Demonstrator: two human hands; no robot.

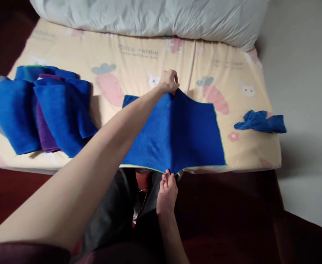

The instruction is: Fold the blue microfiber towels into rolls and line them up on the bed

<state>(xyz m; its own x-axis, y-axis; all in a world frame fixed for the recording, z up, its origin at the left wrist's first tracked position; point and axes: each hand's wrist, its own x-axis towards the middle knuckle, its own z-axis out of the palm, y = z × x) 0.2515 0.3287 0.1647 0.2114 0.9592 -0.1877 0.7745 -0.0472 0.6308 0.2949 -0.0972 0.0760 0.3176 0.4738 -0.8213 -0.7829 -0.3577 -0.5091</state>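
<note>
We see a blue cloth (177,132) spread on the bed (139,62), at the near edge of the mattress, with a thin green border along its sides. The cloth is lifted along its middle line, so it makes a soft ridge from the far edge to the near edge. Our left hand (168,81) reaches across the cloth and pinches its far edge at the middle, fingers closed on the fabric. Our right hand (166,192) is just below the cloth, at the edge of the mattress, and its fingertips pinch the near edge at the middle.

To the left of the blue cloth, close beside it, lies a pile of folded cloths (45,110); most are the same blue, one purple cloth (45,137) shows between them, and a grey-blue one is at the far left border of the view. To the right of the blue cloth, well apart from it, a crumpled blue cloth (261,122) lies near the right edge of the bed. Behind the blue cloth, at the far side of the bed, there is a pale duvet (155,16). The sheet under the cloth is cream with carrots and rabbits printed on it. To the right of the bed we see a light floor (303,110).
</note>
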